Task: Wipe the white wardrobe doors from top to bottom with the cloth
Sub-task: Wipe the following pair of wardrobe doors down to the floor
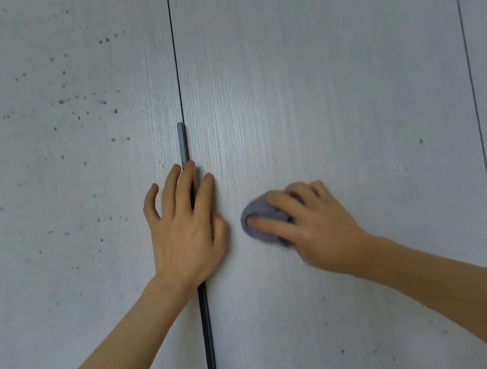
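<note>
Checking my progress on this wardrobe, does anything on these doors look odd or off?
Yes. The left door is peppered with small dark specks, densest in its upper half. The middle door, where the right hand presses the grey cloth, shows only a few. The left hand lies flat over the dark handle strip.

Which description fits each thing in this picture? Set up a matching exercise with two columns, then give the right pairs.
Column one:
1. left hand
2. right hand
3. cloth
4. left door

Column two:
A. bunched and bluish grey
B. dotted with dark specks
C. flat and open across the dark handle strip
D. pressing the cloth on the middle door

Pairs: 1-C, 2-D, 3-A, 4-B
</note>
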The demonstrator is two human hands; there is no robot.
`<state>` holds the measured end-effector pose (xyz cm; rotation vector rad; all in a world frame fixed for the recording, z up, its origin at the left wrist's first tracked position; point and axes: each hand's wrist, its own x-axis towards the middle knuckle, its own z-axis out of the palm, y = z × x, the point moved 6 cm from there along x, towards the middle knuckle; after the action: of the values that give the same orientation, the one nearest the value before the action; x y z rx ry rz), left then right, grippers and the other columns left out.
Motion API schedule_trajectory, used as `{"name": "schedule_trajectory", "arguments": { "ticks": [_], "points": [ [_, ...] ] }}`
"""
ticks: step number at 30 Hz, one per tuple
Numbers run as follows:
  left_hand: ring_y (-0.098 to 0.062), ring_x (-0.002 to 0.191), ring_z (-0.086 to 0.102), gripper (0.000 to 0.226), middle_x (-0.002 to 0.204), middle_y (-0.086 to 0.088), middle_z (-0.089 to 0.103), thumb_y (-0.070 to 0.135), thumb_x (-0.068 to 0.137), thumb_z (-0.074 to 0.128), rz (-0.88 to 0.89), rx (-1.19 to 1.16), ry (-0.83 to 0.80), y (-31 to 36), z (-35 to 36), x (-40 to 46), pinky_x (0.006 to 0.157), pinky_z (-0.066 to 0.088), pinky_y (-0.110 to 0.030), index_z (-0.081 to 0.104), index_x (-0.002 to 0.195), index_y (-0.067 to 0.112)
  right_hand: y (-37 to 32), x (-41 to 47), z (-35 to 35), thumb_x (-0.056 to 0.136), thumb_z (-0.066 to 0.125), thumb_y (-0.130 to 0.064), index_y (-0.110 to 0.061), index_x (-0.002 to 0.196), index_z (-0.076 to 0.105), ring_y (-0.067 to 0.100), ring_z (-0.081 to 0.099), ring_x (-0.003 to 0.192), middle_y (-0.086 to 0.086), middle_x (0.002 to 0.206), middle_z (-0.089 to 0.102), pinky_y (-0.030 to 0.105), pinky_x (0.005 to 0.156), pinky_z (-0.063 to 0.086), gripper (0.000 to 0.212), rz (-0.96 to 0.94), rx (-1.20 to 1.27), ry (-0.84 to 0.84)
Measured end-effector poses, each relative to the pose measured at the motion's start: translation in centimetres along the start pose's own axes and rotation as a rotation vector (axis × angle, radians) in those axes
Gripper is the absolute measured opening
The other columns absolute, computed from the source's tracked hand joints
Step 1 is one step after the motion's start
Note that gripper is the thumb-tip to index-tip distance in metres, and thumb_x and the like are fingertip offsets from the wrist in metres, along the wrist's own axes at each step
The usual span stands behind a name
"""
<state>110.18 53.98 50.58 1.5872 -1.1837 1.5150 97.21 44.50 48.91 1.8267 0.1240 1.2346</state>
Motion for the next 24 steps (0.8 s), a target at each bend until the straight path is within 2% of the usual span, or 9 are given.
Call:
{"name": "schedule_trajectory", "arguments": {
  "ticks": [3,5,10,12,14,17,19,21,24],
  "points": [
    [-0.033,0.131,0.038,0.048,0.137,-0.018,0.049,0.022,0.082,0.041,0.112,0.001,0.008,2.1,0.2,-0.5,0.107,0.02,-0.05,0.058,0.124,0.005,-1.5,-3.3,-0.1,0.083,0.038,-0.005,-0.026,0.122,0.047,0.025,0.05,0.091,0.003,0.118,0.043,0.036,0.069,0.038,0.045,-0.354,-0.084,-0.156],
    [-0.033,0.13,0.041,0.048,0.136,-0.017,0.05,0.023,0.083,0.041,0.164,-0.026,-0.014,3.9,0.6,-0.1,0.107,0.02,-0.05,0.058,0.125,0.006,2.0,-3.0,-1.5,0.08,0.04,-0.003,-0.025,0.123,0.045,0.027,0.049,0.088,0.004,0.117,0.044,0.036,0.066,0.039,0.048,-0.178,-0.149,-0.103],
    [-0.032,0.13,0.041,0.051,0.137,-0.016,0.048,0.026,0.084,0.038,0.081,-0.103,-0.074,6.0,1.2,1.7,0.107,0.019,-0.047,0.053,0.129,0.007,11.8,0.0,-5.5,0.067,0.051,0.007,-0.01,0.13,0.051,0.035,0.054,0.086,0.012,0.11,0.059,0.038,0.064,0.045,0.064,0.596,-0.067,0.108],
    [-0.032,0.131,0.039,0.052,0.137,-0.016,0.047,0.028,0.084,0.036,0.027,-0.126,-0.086,6.8,1.5,1.7,0.107,0.022,-0.048,0.052,0.129,0.008,11.8,-0.5,-5.4,0.066,0.051,0.006,-0.009,0.126,0.056,0.037,0.052,0.092,0.014,0.113,0.057,0.041,0.068,0.045,0.062,0.696,0.004,0.143],
    [-0.033,0.132,0.037,0.053,0.139,-0.017,0.046,0.03,0.084,0.035,0.004,-0.115,-0.108,7.4,2.0,1.3,0.107,0.023,-0.051,0.051,0.129,0.007,9.1,-1.9,-4.4,0.068,0.049,-0.001,-0.014,0.122,0.056,0.034,0.051,0.092,0.012,0.114,0.055,0.042,0.068,0.045,0.056,0.493,0.016,0.123],
    [-0.035,0.132,0.035,0.053,0.139,-0.019,0.044,0.03,0.084,0.034,-0.043,-0.091,-0.128,8.0,2.1,1.4,0.106,0.024,-0.054,0.05,0.128,0.006,4.7,-6.4,-3.2,0.075,0.053,-0.009,-0.021,0.119,0.047,0.025,0.045,0.092,0.004,0.117,0.044,0.037,0.067,0.04,0.046,-0.071,-0.008,-0.072],
    [-0.037,0.132,0.036,0.054,0.141,-0.02,0.043,0.031,0.083,0.034,-0.075,-0.102,-0.142,8.4,2.0,1.5,0.105,0.026,-0.055,0.05,0.129,0.005,5.2,-8.4,-3.8,0.072,0.063,-0.006,-0.021,0.118,0.048,0.024,0.047,0.09,0.005,0.117,0.044,0.035,0.066,0.04,0.05,-0.225,-0.012,-0.153],
    [-0.038,0.132,0.036,0.055,0.142,-0.021,0.041,0.032,0.084,0.035,-0.064,-0.117,-0.15,9.5,1.7,1.4,0.104,0.03,-0.054,0.049,0.13,0.005,7.8,-8.3,-5.4,0.074,0.061,-0.004,-0.019,0.117,0.055,0.027,0.053,0.087,0.011,0.115,0.051,0.035,0.066,0.043,0.046,-0.176,-0.035,-0.107],
    [-0.038,0.132,0.035,0.056,0.143,-0.021,0.04,0.032,0.084,0.035,-0.012,-0.116,-0.16,11.6,1.5,0.9,0.103,0.031,-0.052,0.049,0.132,0.006,14.4,-6.9,-8.6,0.065,0.067,0.004,-0.012,0.115,0.064,0.034,0.059,0.081,0.02,0.102,0.06,0.036,0.059,0.044,0.052,0.192,-0.077,0.043]
  ]
}}
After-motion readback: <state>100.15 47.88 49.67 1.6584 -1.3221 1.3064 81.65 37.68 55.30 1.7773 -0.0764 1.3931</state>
